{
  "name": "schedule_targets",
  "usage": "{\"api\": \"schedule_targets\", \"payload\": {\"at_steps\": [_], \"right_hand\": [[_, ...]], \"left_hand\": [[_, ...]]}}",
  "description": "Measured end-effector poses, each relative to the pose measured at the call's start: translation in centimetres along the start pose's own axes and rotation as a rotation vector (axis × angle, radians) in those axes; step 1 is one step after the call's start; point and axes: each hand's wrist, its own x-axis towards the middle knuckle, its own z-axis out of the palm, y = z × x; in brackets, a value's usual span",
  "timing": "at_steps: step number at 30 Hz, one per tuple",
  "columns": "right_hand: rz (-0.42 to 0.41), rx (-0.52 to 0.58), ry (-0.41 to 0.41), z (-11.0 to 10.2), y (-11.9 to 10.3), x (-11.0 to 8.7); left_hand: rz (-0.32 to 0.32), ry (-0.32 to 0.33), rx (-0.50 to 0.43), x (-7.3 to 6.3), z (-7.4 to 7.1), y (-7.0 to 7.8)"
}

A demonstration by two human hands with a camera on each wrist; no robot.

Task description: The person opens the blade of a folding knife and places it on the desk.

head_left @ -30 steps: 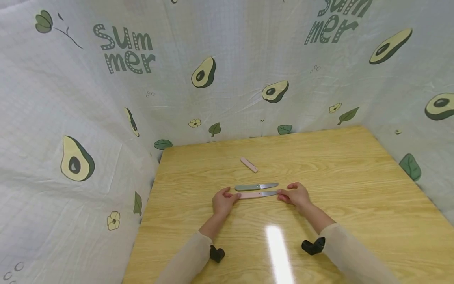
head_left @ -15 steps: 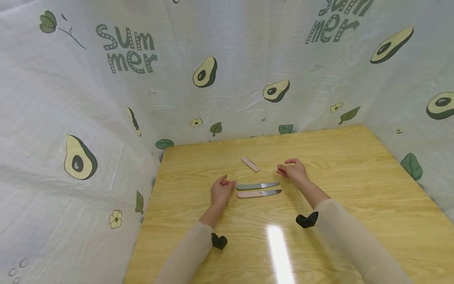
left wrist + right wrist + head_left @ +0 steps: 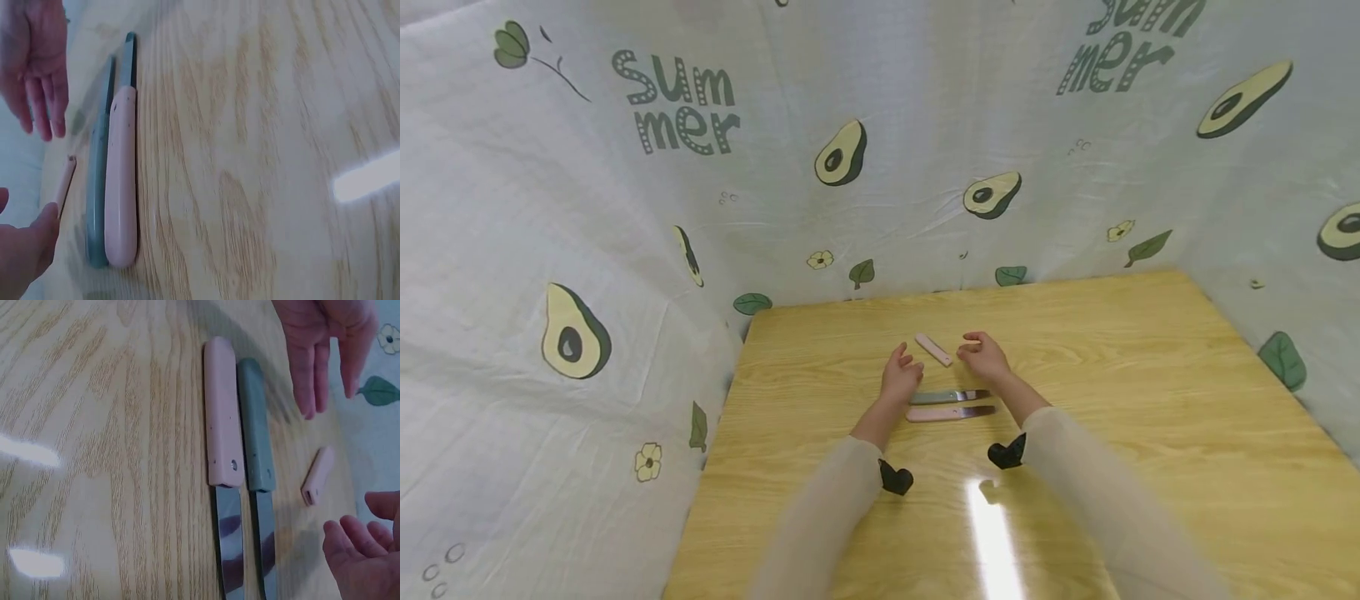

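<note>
A pale avocado-print cloth (image 3: 760, 192) hangs behind and beside a wood-grain table (image 3: 1112, 375); over the table reach two arms in beige sleeves (image 3: 835, 492), each with a black device (image 3: 895, 477) at the wrist; the left hand (image 3: 902, 375) and right hand (image 3: 985, 358) are both released, fingers loosely bent, holding nothing; nearest the person lies a pink knife (image 3: 934, 414), its blade pointing right; just beyond it, roughly parallel, lies a green knife (image 3: 936, 397); farther back, between the hands, a short pink handle (image 3: 934, 349) lies slantwise.
</note>
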Motion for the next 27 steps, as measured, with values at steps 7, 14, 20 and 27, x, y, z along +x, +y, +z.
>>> {"api": "schedule_targets", "payload": {"at_steps": [7,14,20,27], "right_hand": [[-0.049,-0.126,-0.025,1.2,0.4,0.6],[-0.055,-0.007,-0.059,2.3,1.0,1.2],[-0.013,-0.006,-0.001,3.0,1.1,1.4],[-0.003,-0.107,0.052,3.4,0.3,0.8]], "left_hand": [[-0.096,-0.020,-0.177,0.4,2.1,-0.1],[-0.131,-0.050,-0.254,0.7,2.9,-0.4],[-0.146,-0.102,-0.251,0.8,3.4,-0.7],[-0.155,-0.112,-0.231,0.9,3.5,-0.8]]}}
